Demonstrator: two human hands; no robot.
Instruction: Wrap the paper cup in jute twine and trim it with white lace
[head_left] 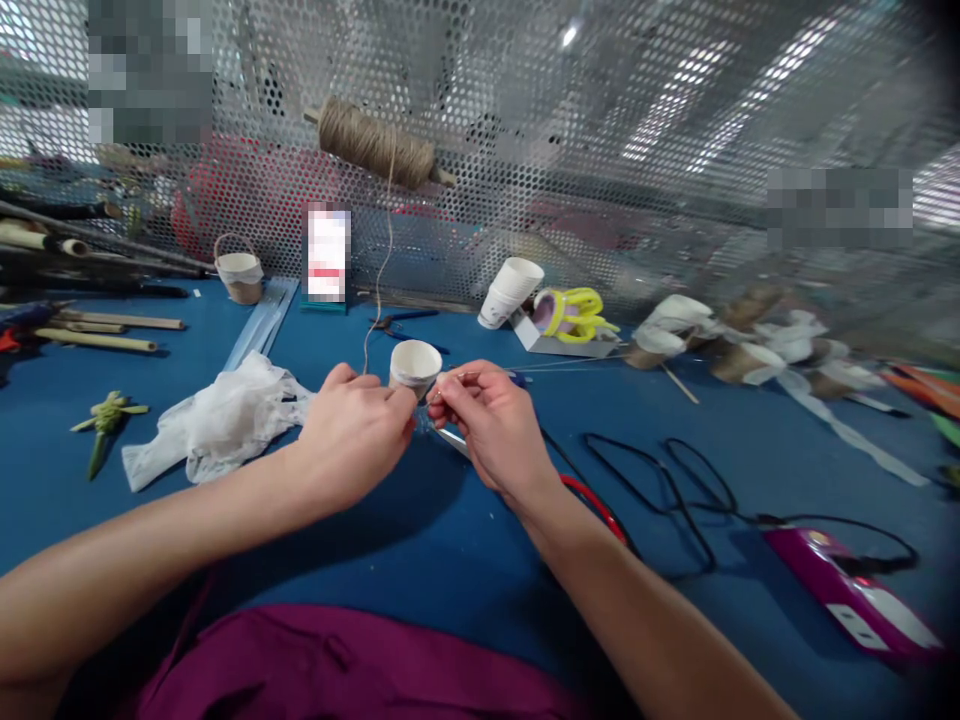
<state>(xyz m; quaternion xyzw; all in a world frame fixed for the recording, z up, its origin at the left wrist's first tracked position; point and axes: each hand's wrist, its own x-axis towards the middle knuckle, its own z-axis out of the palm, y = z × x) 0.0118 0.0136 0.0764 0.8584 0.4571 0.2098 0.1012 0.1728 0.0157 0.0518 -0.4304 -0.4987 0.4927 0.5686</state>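
Note:
A small paper cup [415, 362] with a white inside and a brown lower part stands upright between my hands. My left hand [360, 425] is closed in a fist just left of it. A strand of twine [382, 270] hangs from the twine spool [375, 145] and runs down into that hand. Against the cup's right side, my right hand [484, 415] pinches a short, thin strand too small to name. Below its fingers shows a metal blade [452, 440]; the rest of that tool is mostly hidden.
White lace cloth [236, 420] lies left of my arm. Behind stand a handled cup [240, 277], a phone [327, 255], stacked paper cups [511, 292] and yellow-handled scissors [581, 310]. Wrapped cups [656, 345] and a purple power strip [847, 590] with black cable [675, 500] lie right.

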